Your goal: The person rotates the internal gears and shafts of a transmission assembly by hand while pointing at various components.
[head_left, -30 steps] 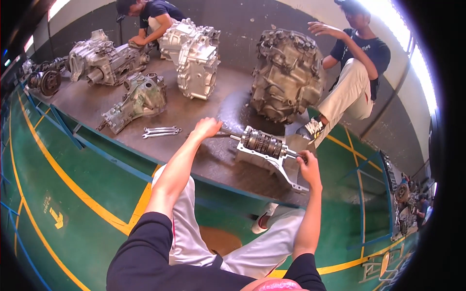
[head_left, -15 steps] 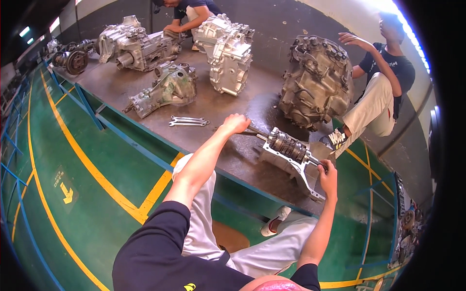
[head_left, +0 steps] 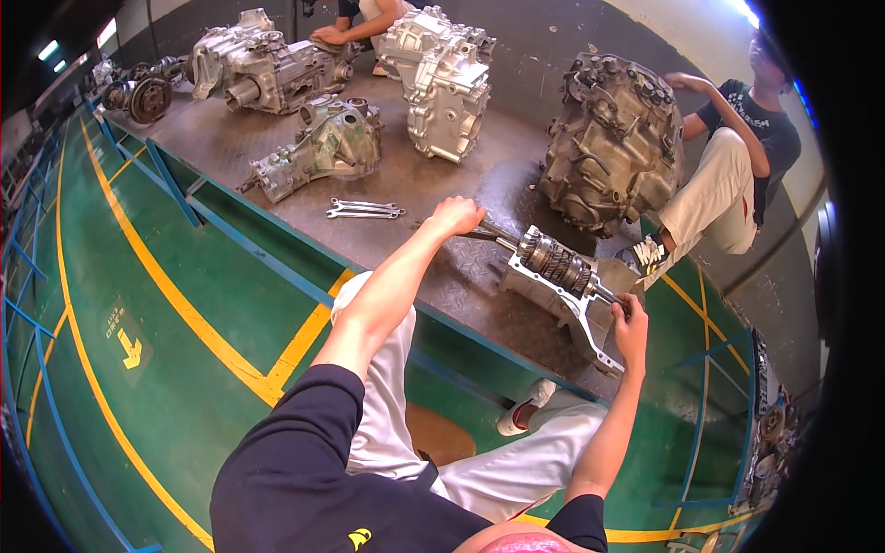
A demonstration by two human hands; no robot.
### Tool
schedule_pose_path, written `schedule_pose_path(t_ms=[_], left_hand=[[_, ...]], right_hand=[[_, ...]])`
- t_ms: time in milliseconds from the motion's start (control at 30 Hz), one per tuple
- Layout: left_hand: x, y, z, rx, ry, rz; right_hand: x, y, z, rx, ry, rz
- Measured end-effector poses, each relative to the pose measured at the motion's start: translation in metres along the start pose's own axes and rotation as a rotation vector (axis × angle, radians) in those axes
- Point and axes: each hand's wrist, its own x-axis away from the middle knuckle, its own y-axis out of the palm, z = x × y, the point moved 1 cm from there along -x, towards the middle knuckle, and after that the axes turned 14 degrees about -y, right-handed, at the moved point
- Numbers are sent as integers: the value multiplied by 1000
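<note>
A gear shaft [head_left: 556, 261] with a row of dark toothed gears lies along an open metal gearbox housing [head_left: 546, 293], whose pale flange faces up at the bench's near edge. My left hand [head_left: 457, 217] is closed around the thin shaft end reaching out on the left side. At the opposite end, my right hand [head_left: 631, 329] pinches the shaft tip with thumb and fingers, just above the housing's long flange. My left palm and the part of the shaft inside it are hidden.
Several wrenches [head_left: 366, 209] lie left of my left hand. Beyond stand a greenish gearbox casing [head_left: 336, 143], a silver gearbox [head_left: 441, 88] and a large brown transmission [head_left: 613, 147]. A person [head_left: 751, 138] sits on the right; another person's hand [head_left: 329, 35] touches a gearbox at the back.
The whole view has tilted slightly, so the bench sits higher in the picture. The person on the right has lowered a raised hand toward the brown transmission. Both my hands keep their grips.
</note>
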Motion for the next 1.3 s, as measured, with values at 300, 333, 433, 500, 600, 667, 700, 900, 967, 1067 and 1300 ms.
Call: schedule_pose_path(t_ms=[300,333,433,500,600,667,700,900,967,1067,1300], left_hand=[[-9,8,-5,9,4,19],[-8,7,-3,10,6,16],[-7,8,-2,27,-15,15],[-8,8,-3,22,-8,16],[-11,9,-5,13,1,16],[-11,10,-5,14,-1,15],[-11,9,-5,15,-4,17],[-8,7,-2,-11,-22,-5],[-7,6,-2,-10,-17,-4],[-6,6,-1,-7,-11,-4],[-11,10,-5,2,7,40]], right_hand=[[0,2,0,11,-22,20],[0,2,0,9,-21,21],[1,1,1,16,-23,21],[0,1,1,24,-26,23],[0,2,1,21,-16,18],[0,2,1,24,-11,20],[0,2,1,23,-11,21],[1,1,0,36,-14,23],[1,1,0,48,-13,23],[1,1,1,43,-16,26],[0,2,1,22,0,17]])
